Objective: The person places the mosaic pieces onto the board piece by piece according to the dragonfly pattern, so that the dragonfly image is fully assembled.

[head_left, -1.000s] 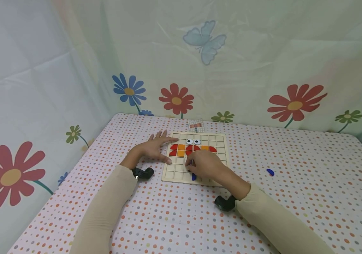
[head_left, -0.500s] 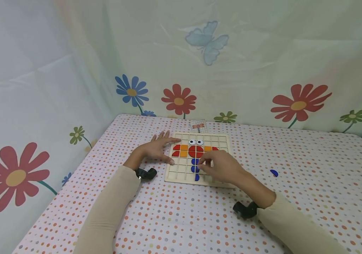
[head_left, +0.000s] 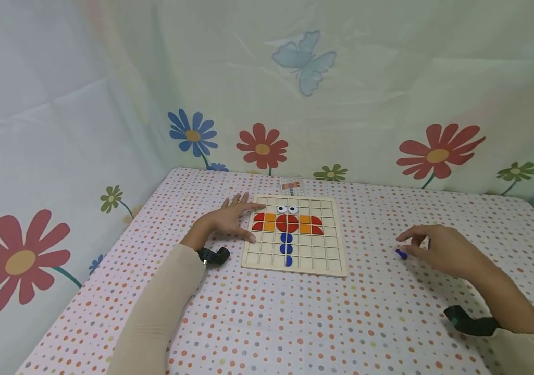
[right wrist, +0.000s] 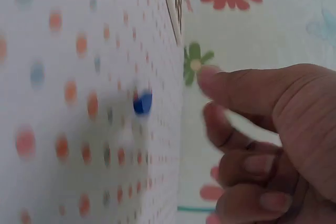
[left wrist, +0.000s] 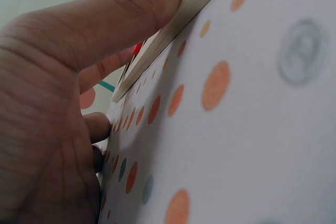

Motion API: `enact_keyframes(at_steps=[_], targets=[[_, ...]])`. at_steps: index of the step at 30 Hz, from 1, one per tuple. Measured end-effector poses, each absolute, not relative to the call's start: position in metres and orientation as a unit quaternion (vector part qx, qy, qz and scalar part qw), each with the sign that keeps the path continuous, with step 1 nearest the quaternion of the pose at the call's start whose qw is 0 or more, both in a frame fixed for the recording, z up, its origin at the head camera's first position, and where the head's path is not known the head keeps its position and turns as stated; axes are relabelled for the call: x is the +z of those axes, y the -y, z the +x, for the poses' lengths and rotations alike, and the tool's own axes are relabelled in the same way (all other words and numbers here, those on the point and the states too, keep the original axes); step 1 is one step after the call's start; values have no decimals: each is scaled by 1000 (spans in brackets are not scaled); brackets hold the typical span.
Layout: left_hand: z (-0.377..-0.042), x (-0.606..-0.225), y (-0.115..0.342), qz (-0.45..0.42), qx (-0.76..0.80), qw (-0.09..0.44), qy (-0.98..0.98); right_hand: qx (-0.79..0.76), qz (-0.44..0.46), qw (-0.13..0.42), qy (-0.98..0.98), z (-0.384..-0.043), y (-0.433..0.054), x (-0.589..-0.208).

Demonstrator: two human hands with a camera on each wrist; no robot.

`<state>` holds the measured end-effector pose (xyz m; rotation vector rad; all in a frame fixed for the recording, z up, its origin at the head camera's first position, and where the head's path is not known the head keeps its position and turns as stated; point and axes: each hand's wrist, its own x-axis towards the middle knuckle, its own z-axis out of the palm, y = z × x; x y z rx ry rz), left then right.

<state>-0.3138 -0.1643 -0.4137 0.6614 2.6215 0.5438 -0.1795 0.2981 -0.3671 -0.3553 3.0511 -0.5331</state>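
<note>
A wooden grid board (head_left: 337, 250) lies on the table, holding red, orange and blue pieces and two googly-eye pieces (head_left: 287, 209). Blue discs run down its middle, and the lowest cell bears a single blue half-disc (head_left: 288, 261). My left hand (head_left: 229, 217) spreads along the board's left side, thumb and forefinger touching its frame; the left wrist view shows the thumb (left wrist: 131, 3) on the wooden edge. Over to the right, my right hand (head_left: 445, 250) hovers with bent fingers just above a loose blue half-disc (head_left: 401, 254). In the right wrist view the loose piece (right wrist: 143, 103) lies apart from the fingertips.
A small card (head_left: 292, 185) printed with a similar grid figure lies behind the board. Dotted cloth covers the table (head_left: 267, 323), and a flowered curtain (head_left: 370, 104) hangs along the back and left.
My right hand has left the blue pieces on the board and moved right to the loose blue half-disc. My left hand has stayed at the board's left side.
</note>
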Motion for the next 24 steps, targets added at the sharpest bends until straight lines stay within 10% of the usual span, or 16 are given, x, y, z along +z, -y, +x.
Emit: enact_keyframes(at_steps=[24], targets=[[-313, -413, 164, 231, 192, 193, -934, -192, -127, 39, -972, -191, -318, -393]])
